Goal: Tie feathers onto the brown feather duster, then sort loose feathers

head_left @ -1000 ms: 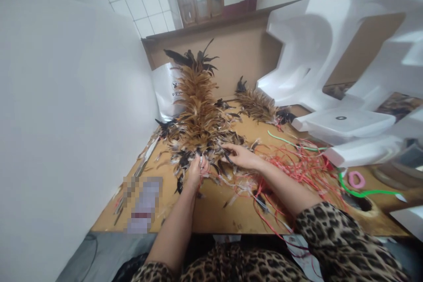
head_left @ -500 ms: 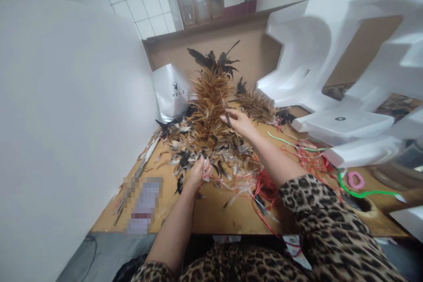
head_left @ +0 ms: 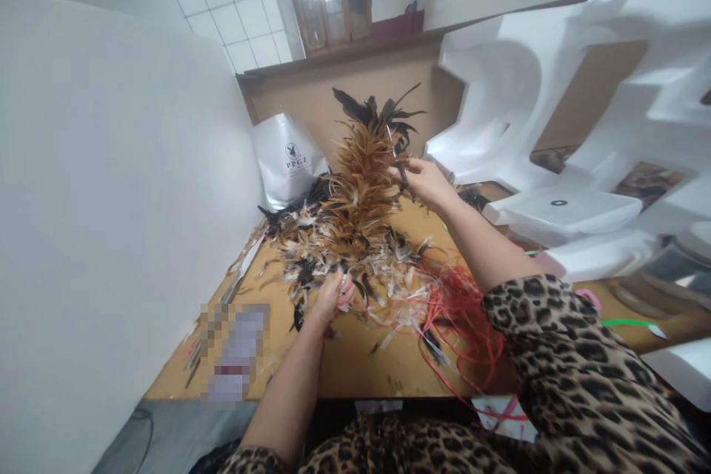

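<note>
Feather duster (head_left: 361, 189): over counter (head_left: 361, 370)
Left hand (head_left: 335, 292): fingers clenched at its near end
Right hand (head_left: 423, 181): fingers grasping scissors (head_left: 401, 175)

The black capital letters "PPGZ" (head_left: 296, 162) stood on a glossy, silvery-white, plastic-looking bag (head_left: 283, 184), printed slantwise just beneath a black, circular emblem (head_left: 292, 152) that showed a rabbit's head with upright ears.

Left hand (head_left: 338, 292) clenched; right hand (head_left: 425, 181) farther forward, curled.
</note>
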The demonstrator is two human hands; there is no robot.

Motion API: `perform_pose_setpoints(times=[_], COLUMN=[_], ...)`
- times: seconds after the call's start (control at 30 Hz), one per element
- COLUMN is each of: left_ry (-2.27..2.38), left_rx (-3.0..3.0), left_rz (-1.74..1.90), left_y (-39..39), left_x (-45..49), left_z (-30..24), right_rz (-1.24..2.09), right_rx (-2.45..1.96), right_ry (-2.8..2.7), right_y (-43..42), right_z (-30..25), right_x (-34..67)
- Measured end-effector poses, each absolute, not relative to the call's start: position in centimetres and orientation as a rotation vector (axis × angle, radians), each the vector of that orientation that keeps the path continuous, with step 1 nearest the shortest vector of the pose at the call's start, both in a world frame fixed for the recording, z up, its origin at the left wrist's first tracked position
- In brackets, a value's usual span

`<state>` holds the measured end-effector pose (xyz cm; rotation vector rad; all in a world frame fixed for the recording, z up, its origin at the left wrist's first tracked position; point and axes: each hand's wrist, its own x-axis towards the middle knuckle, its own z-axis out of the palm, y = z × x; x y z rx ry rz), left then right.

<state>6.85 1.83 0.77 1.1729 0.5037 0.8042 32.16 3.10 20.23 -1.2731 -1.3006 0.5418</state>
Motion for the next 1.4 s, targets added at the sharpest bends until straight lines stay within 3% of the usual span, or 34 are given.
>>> perform_pose_setpoints(times=[0.13,0.37,0.47,0.63,0.9,1.2,1.4], left_ry=[0.536,0.539,0.526,0.59,0.774,1.022,1.008], left_rx=[1.199,1.196,1.217,1.327,1.496,1.696,1.663], left_rz=[0.817,0.814,0.78,0.763,0.853,1.234,1.245], left_y=[1.9,1.8,1.8,2.2,2.7,2.3,2.1], left_x=[6.7,6.4,6.4,6.4,6.5,6.6,6.7], left_z=[0.6,0.8,0.7,0.2,-0.7,0.7,1.0], right_rz=[0.604,1.106,1.15,0.99,0.373,0.23,0.037], right_rx=[-1.31,-1.147,-1.146,-1.282,-1.755,-1.768,-1.729], right_ry=[-1.256,-1.223,-1.246,-1.322,-1.631,-1.518,-1.867], right_y=[3.7,4.9,5.4,6.6,4.7,1.7,1.5], right_z=[20.3,18.6,19.0,23.0,30.4,31.3,31.8], right_x=[34.3,39.8,41.4,42.9,42.5,44.5,42.4])
